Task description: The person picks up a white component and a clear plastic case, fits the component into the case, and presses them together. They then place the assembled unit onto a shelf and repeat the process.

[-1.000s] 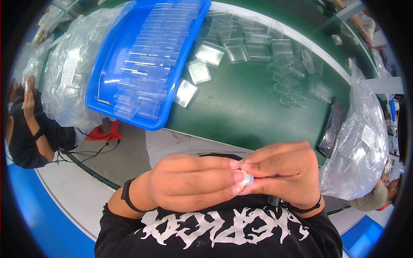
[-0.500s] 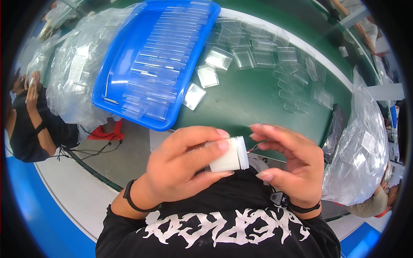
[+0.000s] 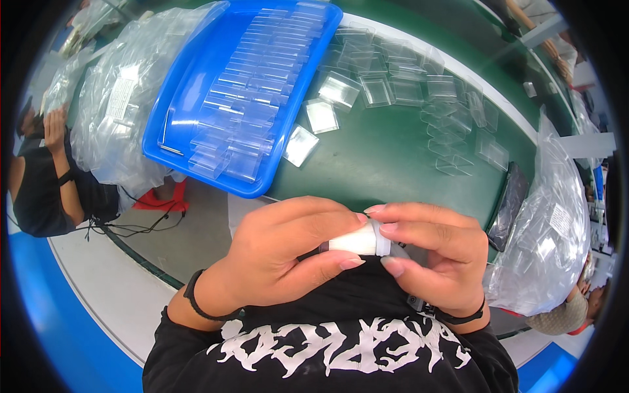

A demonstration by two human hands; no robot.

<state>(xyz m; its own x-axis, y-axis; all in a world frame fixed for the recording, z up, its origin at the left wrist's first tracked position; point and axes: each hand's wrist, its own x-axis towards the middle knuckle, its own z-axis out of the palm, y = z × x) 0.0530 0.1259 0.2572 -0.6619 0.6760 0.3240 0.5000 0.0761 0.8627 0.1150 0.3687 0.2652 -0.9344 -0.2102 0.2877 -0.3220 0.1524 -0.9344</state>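
In front of my chest is a small white piece with a translucent, ridged right end [image 3: 357, 241], its exact kind not clear. My left hand [image 3: 288, 245] is closed around it, thumb below and fingers above. The right hand [image 3: 436, 245] pinches the translucent end between thumb and fingertips. My fingers hide parts of the piece. Beyond my hands, clear plastic bent pieces [image 3: 338, 90] lie scattered over the green table [image 3: 373, 154].
At the left a blue tray [image 3: 180, 98] holds overlapping rows of clear plastic pieces and a thin metal rod [image 3: 171, 150]. Large clear plastic bags [image 3: 131, 98] flank the table on both sides. A dark flat object [image 3: 510, 206] lies at the right edge. Another person [image 3: 52, 183] is at far left.
My right hand has come in to the left and closed its fingertips on the end of the white piece. The piece has tilted and shifted slightly right in my left hand.
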